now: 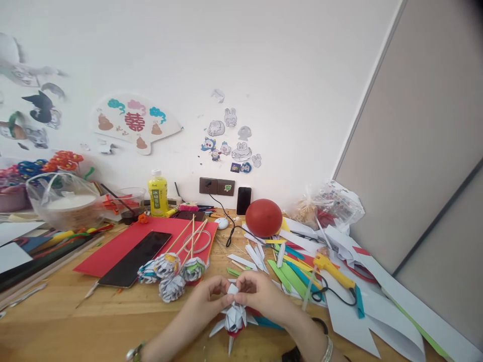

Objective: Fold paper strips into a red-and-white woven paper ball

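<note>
Close to the table's front edge, my left hand (213, 295) and my right hand (260, 294) meet over a folded white paper flower (236, 318). The fingers of both hands pinch one of its upper petals from either side. White pointed petals spread out below, with a bit of dark red at the base. Just left of my hands lie several finished paper flowers (172, 287) on wooden sticks, white with touches of blue, yellow and green. Loose paper strips (281, 276) in green, yellow, blue and white are scattered to the right.
A yellow glue gun (334, 271) with a black cord lies at right among paper sheets. Behind stand a red balloon (263, 217), a phone (243, 201) against the wall and a yellow drink bottle (157, 193). A dark flat device (135, 259) rests partly on red paper (101, 254).
</note>
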A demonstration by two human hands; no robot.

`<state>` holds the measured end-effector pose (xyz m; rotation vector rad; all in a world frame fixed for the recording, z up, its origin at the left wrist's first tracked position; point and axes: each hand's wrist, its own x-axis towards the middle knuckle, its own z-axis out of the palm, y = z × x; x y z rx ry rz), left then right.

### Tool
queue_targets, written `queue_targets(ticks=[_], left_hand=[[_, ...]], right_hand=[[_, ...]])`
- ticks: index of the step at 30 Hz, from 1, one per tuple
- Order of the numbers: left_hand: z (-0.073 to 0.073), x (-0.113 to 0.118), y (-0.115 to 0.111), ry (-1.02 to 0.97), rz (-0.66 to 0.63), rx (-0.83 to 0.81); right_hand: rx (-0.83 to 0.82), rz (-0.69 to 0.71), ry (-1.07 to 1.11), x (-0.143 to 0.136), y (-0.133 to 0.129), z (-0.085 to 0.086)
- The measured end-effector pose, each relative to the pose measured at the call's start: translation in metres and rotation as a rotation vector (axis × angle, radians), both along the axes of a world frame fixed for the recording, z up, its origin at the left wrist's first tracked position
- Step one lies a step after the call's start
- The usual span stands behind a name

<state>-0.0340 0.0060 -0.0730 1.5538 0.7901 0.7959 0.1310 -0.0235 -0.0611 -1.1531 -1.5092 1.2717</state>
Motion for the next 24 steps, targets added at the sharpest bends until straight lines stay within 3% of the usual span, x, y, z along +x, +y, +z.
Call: queue_targets(ticks=[7,12,18,24], left_hand=[[0.004,-0.003,0.004,0.022,-0.081,0.031],[0.006,-0.001,0.002,0.104,-0.029,-0.005],[0.010,0.000,0.001,0.239,0.028,0.045],[0.002,0.000,0.002,0.280,0.020,0.153]], right_hand=[[-0.031,-0.015,0.017,-0.001,0.001,0.001],[-0.051,0.040,0.034,0.000,0.001,-0.004],[-0.100,0.009,0.017,-0.002,0.005,-0.008],[0.010,-0.059,-0.136,-0.006,0.005,-0.010]])
